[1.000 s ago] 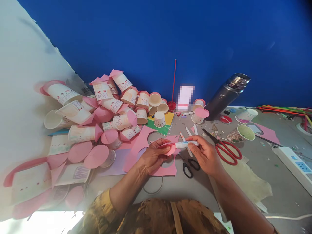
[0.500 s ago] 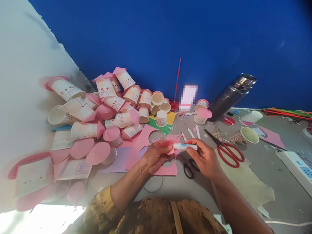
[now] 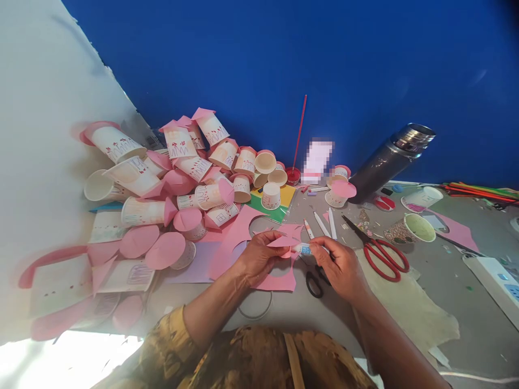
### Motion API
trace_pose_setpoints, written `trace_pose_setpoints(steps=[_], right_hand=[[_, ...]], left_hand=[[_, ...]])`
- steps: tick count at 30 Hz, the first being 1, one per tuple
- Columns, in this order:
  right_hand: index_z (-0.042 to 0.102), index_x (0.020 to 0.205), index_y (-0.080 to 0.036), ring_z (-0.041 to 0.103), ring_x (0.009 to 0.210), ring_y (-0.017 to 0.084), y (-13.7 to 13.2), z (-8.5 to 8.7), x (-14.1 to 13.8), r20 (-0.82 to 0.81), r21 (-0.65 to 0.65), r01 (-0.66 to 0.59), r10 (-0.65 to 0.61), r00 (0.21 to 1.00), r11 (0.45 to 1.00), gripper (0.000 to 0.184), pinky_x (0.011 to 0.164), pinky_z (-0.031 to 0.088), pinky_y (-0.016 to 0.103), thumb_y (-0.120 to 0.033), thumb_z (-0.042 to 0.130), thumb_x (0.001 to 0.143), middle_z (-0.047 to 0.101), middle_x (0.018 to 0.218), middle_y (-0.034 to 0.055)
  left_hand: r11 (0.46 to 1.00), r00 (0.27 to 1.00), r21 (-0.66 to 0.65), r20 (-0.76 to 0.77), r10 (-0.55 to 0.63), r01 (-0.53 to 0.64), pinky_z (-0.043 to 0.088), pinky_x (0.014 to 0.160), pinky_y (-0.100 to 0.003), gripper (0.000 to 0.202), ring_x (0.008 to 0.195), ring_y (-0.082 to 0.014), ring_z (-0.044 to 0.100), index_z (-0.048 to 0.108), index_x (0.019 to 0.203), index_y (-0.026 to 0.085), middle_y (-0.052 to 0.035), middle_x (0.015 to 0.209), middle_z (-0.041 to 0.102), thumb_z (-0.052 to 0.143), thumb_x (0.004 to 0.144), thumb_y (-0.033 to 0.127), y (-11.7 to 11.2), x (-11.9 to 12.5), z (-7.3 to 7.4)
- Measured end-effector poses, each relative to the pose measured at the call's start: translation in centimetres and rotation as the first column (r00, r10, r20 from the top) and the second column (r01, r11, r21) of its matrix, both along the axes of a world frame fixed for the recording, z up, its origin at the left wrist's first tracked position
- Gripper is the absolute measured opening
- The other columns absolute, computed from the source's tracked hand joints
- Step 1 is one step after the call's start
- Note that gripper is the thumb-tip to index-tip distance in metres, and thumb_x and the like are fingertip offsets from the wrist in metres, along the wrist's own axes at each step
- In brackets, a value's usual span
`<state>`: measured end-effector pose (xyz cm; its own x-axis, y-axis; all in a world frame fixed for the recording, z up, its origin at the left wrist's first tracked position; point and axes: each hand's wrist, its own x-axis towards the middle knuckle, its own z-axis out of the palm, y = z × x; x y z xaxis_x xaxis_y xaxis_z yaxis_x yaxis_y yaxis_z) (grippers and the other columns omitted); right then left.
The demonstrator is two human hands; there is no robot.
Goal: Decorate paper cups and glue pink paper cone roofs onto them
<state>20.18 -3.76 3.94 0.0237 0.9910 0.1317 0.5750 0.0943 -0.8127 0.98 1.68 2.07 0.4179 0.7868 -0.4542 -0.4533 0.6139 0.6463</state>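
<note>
Near the middle of the table, my left hand (image 3: pixel 259 258) pinches a small folded piece of pink paper (image 3: pixel 284 242) between thumb and fingers. My right hand (image 3: pixel 337 265) grips a white glue stick (image 3: pixel 304 248) with a blue label, its tip pointing left and up against the paper. Much of the stick is covered by my right fingers. Beneath both hands lies a pink sheet (image 3: pixel 279 283) with round holes cut out of it. Black-handled scissors (image 3: pixel 314 284) lie just under my right hand, partly hidden by it.
At left stands a heap of decorated paper cups (image 3: pixel 162 209) with pink cone tops. Red-handled scissors (image 3: pixel 385 259), white markers (image 3: pixel 320 222) and a dark flask (image 3: pixel 385 165) are to the right. A power strip (image 3: pixel 492 286) sits at the far right, before a blue wall (image 3: pixel 259 65).
The pink paper has lifted and its flap now shows above my left fingers. My right hand has shifted slightly right and down, covering more of the glue stick. The view has turned slightly.
</note>
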Motion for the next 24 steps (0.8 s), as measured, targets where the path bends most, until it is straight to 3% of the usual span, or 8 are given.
trace_pose_setpoints(steps=[7,13,18,24], right_hand=[[0.073,0.090,-0.020,0.051,0.052,0.013,0.3,0.3,0.5,0.020,0.025,-0.093,0.093,0.995,0.995,0.029,0.052,0.038,0.025,-0.041,0.055,0.097,0.063,0.060,-0.0023],[0.073,0.096,-0.021,0.062,0.063,0.015,0.4,-0.4,0.9,0.064,0.087,-0.147,0.142,0.988,0.985,0.023,0.059,0.046,0.025,-0.037,0.057,0.098,0.075,0.082,0.0026],[0.073,0.098,-0.020,0.066,0.065,0.017,0.0,-1.1,-0.1,0.094,0.212,-0.072,0.053,0.994,0.975,0.021,0.061,0.049,0.026,-0.035,0.059,0.097,0.077,0.084,0.0043],[0.072,0.093,-0.019,0.064,0.055,0.016,-0.2,-1.5,-0.9,0.101,0.223,0.029,-0.052,0.994,0.974,0.023,0.054,0.048,0.025,-0.034,0.056,0.099,0.075,0.074,0.0023]], left_hand=[[0.994,0.997,-0.068,0.008,-0.082,0.083,0.054,0.060,-0.020,0.039,0.062,-0.0142,0.070,0.070,0.071,0.010,-0.0059,0.069,0.073,0.096,0.043,0.001,0.2,0.0,-0.3],[0.991,0.997,-0.114,0.026,-0.067,0.070,0.055,0.059,-0.022,0.032,0.055,-0.0117,0.065,0.069,0.079,0.012,-0.0071,0.071,0.075,0.089,0.058,-0.001,0.3,-0.3,-0.1],[0.995,0.997,-0.083,0.063,-0.049,0.054,0.053,0.058,-0.020,0.027,0.053,-0.0075,0.060,0.070,0.076,0.011,-0.0097,0.081,0.078,0.091,0.060,0.004,0.4,-0.4,0.0],[0.997,0.999,-0.075,0.029,-0.025,0.027,0.052,0.062,-0.019,0.028,0.061,-0.0097,0.063,0.075,0.078,0.009,-0.0063,0.075,0.075,0.094,0.058,0.005,0.2,-0.1,-0.1]])
